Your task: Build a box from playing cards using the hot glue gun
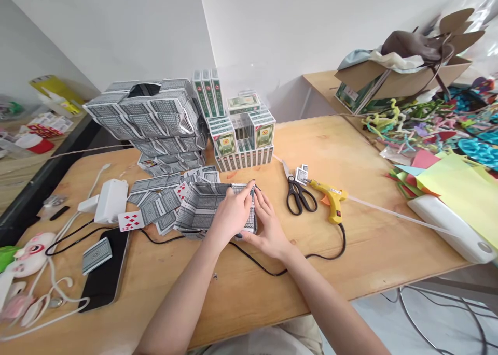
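Observation:
An open-topped box made of playing cards (pixel 202 210) sits on the table before me, grey patterned card backs lining its inside. My left hand (pixel 232 210) reaches over its right end, thumb and fingers pinching the end wall's upper edge. From outside, my right hand (pixel 271 229) wraps the same wall, fingertips at the top edge and thumb near the bottom corner. The two hands' fingertips meet at that edge. Loose playing cards (pixel 161 204) lie spread left of the box, some under its edge. Black-handled scissors (pixel 296 193) and a yellow glue gun (pixel 332 199) rest to the right.
Behind stand a stacked structure of cards (pixel 155 111) and boxed card decks (pixel 243 158). A phone (pixel 105 277), white adapter (pixel 112 202) and cables occupy the left. The glue gun's black cord (pixel 315 255) crosses in front. Coloured paper (pixel 455 184) and a cardboard box (pixel 397 80) are at right.

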### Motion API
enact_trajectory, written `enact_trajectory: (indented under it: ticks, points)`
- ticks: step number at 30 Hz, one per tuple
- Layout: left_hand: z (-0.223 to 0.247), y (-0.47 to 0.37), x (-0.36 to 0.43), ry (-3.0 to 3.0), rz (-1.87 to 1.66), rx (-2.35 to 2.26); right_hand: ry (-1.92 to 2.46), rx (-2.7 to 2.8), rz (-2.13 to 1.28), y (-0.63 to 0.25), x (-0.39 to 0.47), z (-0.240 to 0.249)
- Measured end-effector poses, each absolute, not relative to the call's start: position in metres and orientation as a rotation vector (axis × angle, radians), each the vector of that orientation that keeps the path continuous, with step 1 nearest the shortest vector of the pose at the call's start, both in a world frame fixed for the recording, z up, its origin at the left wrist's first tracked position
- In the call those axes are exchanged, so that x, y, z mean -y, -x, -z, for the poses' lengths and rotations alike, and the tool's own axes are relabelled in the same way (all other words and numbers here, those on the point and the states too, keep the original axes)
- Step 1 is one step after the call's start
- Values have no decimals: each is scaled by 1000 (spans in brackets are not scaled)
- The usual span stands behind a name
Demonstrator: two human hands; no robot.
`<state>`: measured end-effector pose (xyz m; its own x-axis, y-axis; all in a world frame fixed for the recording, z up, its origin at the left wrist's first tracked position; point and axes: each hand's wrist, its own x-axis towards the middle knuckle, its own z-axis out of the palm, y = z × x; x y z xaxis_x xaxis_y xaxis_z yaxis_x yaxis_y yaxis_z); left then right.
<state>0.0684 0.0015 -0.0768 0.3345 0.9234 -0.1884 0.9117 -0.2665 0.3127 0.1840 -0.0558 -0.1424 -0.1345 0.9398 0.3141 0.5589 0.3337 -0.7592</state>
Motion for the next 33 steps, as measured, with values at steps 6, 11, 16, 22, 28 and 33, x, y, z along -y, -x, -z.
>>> enact_trajectory:
  ticks: [6, 11, 16, 22, 28, 33]
  points:
    - [78, -67, -1, -2230, -68, -1607, 1297, 1754, -667, -184, 55, 141]
    - [80, -69, 0, -2260, -39, -1637, 1295, 1790, -688, -184, 56, 139]
    - [77, -71, 1, -2247, 13, -1671, 1296, 1870, -621, -182, 57, 133]
    - [78, -72, 3, -2275, 27, -1691, 1381, 1890, -491, -173, 59, 129]
    - [78, -75, 5, -2262, 66, -1759, 1422, 1889, -461, -169, 59, 130]
    - [76, -77, 7, -2268, 71, -1784, 1443, 1913, -466, -168, 60, 130]
